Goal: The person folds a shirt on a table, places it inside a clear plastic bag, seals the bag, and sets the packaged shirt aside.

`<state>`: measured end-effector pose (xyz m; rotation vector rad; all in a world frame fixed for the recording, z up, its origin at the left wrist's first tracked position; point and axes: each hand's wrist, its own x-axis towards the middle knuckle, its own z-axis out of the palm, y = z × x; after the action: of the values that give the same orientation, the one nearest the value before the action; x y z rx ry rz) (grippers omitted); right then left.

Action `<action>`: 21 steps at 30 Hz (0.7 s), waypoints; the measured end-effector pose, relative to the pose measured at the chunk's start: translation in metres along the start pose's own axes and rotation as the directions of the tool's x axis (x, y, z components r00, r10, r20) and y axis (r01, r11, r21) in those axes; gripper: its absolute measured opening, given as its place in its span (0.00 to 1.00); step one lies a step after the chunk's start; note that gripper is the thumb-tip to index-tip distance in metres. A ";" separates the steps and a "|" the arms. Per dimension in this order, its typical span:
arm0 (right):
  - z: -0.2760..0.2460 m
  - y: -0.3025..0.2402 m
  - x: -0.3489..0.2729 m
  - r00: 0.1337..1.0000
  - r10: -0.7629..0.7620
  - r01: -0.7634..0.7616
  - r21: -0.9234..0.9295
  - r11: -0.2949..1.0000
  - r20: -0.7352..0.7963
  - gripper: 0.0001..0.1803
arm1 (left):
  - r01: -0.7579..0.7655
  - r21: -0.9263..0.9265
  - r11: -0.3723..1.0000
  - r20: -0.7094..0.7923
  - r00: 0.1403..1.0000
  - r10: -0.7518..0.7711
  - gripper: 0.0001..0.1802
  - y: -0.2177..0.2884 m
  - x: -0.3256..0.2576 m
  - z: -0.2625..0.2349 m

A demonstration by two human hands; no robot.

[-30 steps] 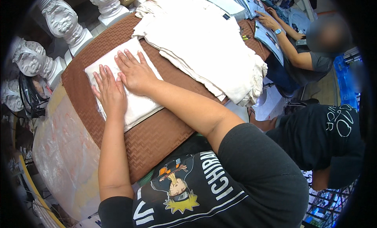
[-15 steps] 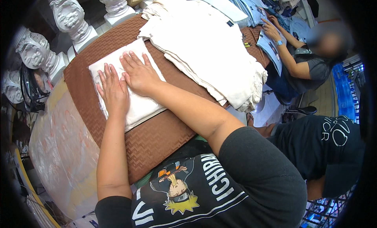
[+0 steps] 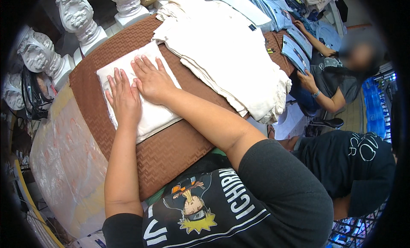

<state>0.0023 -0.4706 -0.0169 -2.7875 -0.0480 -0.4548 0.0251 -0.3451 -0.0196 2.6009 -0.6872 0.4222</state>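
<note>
My left hand (image 3: 123, 96) and my right hand (image 3: 153, 82) lie flat, side by side, on a folded white garment (image 3: 160, 117). The fingers of both are stretched out and point away from me, and the right thumb lies against the left hand. A shiny edge on the left of the garment looks like clear plastic. The folded piece rests on a brown patterned cloth (image 3: 179, 156) over the table. To its right, a pile of cream-white shirts (image 3: 226, 55) is spread out flat, apart from my hands.
Light blue folded garments (image 3: 294, 55) lie at the far right, where a seated co-worker (image 3: 331, 81) handles them. Another person in black (image 3: 350, 171) is close on my right. White ornate balusters (image 3: 77, 17) stand beyond the table. Clear plastic sheeting (image 3: 68, 154) covers something at left.
My hands stay pressed on the folded garment in the same place. The co-worker's near hand has moved toward the near edge of a light blue garment, and the arms have spread apart.
</note>
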 end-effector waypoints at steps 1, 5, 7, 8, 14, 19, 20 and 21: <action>0.000 0.000 0.000 1.000 -0.002 0.002 0.001 1.000 0.001 0.30 | -0.001 0.003 1.000 0.000 1.000 0.001 0.29 0.000 0.000 0.000; 0.003 0.003 0.000 1.000 -0.018 0.019 0.017 1.000 -0.022 0.30 | -0.003 0.027 1.000 0.002 1.000 0.003 0.29 0.003 0.000 -0.003; 0.004 0.003 0.000 0.999 -0.022 0.023 0.017 1.000 -0.031 0.30 | -0.008 0.057 0.998 0.008 1.000 0.008 0.29 0.003 0.001 -0.002; 0.004 0.004 0.000 0.999 -0.021 0.021 0.018 1.000 -0.025 0.30 | -0.007 0.050 0.999 0.012 1.000 0.007 0.29 0.003 0.001 -0.002; 0.004 0.003 -0.001 1.000 -0.013 0.013 0.026 1.000 -0.021 0.30 | -0.010 0.065 0.998 0.039 0.999 0.008 0.29 0.003 -0.001 -0.004; 0.002 0.002 0.000 1.000 -0.007 0.007 0.000 1.000 0.006 0.30 | -0.002 0.069 0.998 0.032 0.999 -0.001 0.30 0.000 -0.002 -0.002; 0.002 0.002 0.000 1.000 -0.007 0.007 -0.007 1.000 0.005 0.30 | 0.009 0.077 0.997 0.038 0.999 -0.012 0.30 0.000 -0.001 -0.001; 0.002 0.001 0.001 1.000 0.005 -0.005 -0.010 1.000 0.005 0.30 | 0.006 0.078 0.997 0.042 0.999 -0.010 0.31 -0.002 0.000 0.001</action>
<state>0.0038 -0.4712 -0.0193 -2.7981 -0.0406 -0.4479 0.0258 -0.3443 -0.0215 2.6921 -0.6870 0.4007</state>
